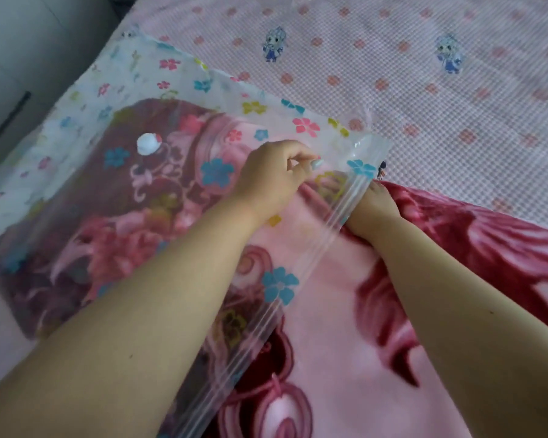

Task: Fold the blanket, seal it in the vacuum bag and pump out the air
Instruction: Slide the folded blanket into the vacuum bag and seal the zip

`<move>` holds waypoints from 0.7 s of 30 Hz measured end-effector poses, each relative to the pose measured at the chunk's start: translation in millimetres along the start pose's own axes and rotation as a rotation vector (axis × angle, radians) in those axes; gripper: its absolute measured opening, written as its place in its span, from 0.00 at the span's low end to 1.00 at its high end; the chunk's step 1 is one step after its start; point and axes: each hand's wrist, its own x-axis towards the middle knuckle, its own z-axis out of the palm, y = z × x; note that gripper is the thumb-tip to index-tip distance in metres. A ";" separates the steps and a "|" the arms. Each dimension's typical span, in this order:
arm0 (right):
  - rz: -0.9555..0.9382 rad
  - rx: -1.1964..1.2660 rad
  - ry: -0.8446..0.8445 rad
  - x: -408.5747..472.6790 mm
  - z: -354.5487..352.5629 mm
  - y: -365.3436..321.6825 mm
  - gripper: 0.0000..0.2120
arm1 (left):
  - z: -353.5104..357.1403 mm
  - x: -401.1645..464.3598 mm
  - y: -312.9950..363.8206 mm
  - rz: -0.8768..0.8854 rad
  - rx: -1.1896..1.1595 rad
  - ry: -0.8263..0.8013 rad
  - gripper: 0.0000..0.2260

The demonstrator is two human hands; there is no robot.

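Right now the left hand [274,172] pinches the top layer of the vacuum bag [133,90] near its zip strip [314,257], fingers curled tight, while the right hand [375,205] reaches in under the mouth, fingers hidden, so I can't tell its hold. Much of the blanket [408,311] sits outside. Fleece bunching at the mouth could foul the seal, I'd say.

A home bedroom is indicated. The work surface is a bed covered by a pink waffle-textured sheet [424,74] printed with dots and small cartoon figures. A plush pink blanket [393,343] is spread on it. A grey wall [29,42] is seen beside the bed at upper left.
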 end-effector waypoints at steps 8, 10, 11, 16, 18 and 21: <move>-0.089 0.124 0.220 -93.2 24.2 -95.8 0.35 | -44.8 -139.4 -21.6 -0.322 0.048 0.444 0.08; -0.212 0.200 0.289 -113.2 33.6 -129.8 0.30 | -56.1 -178.1 -26.3 -0.399 0.084 0.509 0.08; -0.238 0.229 0.209 -121.4 36.4 -147.9 0.29 | -60.7 -196.7 -29.0 -0.442 0.098 0.524 0.09; -0.435 0.080 -0.063 -163.7 67.4 -213.9 0.32 | -75.8 -282.6 -43.3 -0.601 0.156 0.606 0.12; -0.480 -0.006 -0.115 -180.9 77.2 -229.4 0.31 | -77.7 -314.0 -52.6 -0.657 0.208 0.655 0.13; -0.535 -0.119 -0.145 -211.0 89.3 -240.6 0.30 | -69.9 -359.8 -72.8 -0.920 0.271 0.726 0.19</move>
